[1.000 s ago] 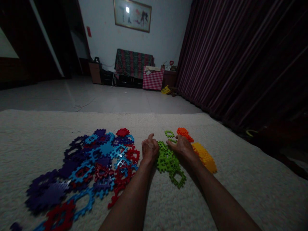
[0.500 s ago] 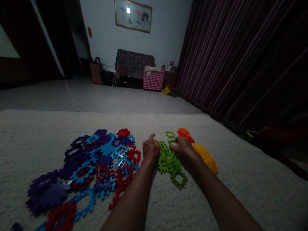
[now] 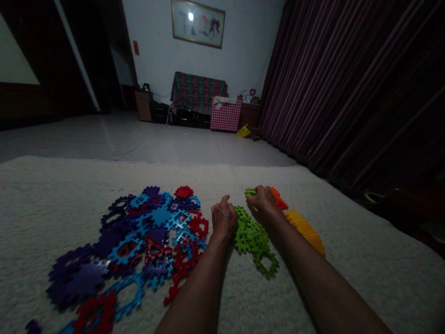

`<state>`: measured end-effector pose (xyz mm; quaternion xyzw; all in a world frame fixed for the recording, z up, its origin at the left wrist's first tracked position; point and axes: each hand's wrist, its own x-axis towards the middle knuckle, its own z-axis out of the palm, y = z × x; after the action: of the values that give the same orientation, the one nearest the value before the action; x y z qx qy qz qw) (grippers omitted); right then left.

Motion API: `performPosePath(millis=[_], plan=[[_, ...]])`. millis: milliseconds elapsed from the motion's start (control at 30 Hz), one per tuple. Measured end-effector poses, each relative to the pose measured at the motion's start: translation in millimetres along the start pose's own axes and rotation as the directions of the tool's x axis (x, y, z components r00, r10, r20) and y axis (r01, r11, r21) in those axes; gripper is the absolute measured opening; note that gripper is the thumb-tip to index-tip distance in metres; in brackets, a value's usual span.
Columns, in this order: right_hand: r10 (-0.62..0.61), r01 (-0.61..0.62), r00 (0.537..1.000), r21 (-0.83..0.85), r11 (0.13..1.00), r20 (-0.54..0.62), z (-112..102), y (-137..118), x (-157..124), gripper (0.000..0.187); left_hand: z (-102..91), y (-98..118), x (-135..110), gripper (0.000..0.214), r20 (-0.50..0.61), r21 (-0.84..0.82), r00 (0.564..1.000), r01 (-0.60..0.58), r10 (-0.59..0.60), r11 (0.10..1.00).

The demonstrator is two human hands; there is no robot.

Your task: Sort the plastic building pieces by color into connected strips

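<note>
Yellow stack: its near left side runs behind the right forearm.
Orange pieces: partly covered by the right hand.
Red pieces: the nearest ones reach the left forearm, which may hide more.
Bottom edge: cuts off a purple piece and a red gear-edged piece.
Right hand: thumb and fingers pinched narrowly on a loose green piece, beyond the green pile; its covered part is unclear.
Left hand: loosely curled, forefinger raised, against the pile's left edge; whether it grips anything, cannot tell.
Green pile: between the forearms, on the pale quilted cover.
</note>
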<state>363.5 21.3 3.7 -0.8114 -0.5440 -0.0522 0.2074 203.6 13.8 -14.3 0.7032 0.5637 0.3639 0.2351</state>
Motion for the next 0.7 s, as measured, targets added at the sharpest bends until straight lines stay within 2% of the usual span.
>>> performPosePath(millis=[133,267,700], plan=[[0.051,-0.052,0.998,-0.023,0.998,-0.026,8.8,0.2,-3.4,0.046,-0.9,1.4,0.4,0.045,0.011,0.015,1.0,0.017,-0.017,1.0],[0.067,-0.067,0.998,-0.032,0.997,0.001,11.6,0.8,-4.2,0.054,-1.6,2.6,0.1,0.045,0.006,0.0,1.0,0.022,-0.022,1.0],[0.081,-0.081,0.995,-0.012,0.997,0.052,9.8,1.0,-2.4,0.049,-0.8,1.9,0.4,0.044,0.01,0.02,1.0,0.009,-0.01,1.0]])
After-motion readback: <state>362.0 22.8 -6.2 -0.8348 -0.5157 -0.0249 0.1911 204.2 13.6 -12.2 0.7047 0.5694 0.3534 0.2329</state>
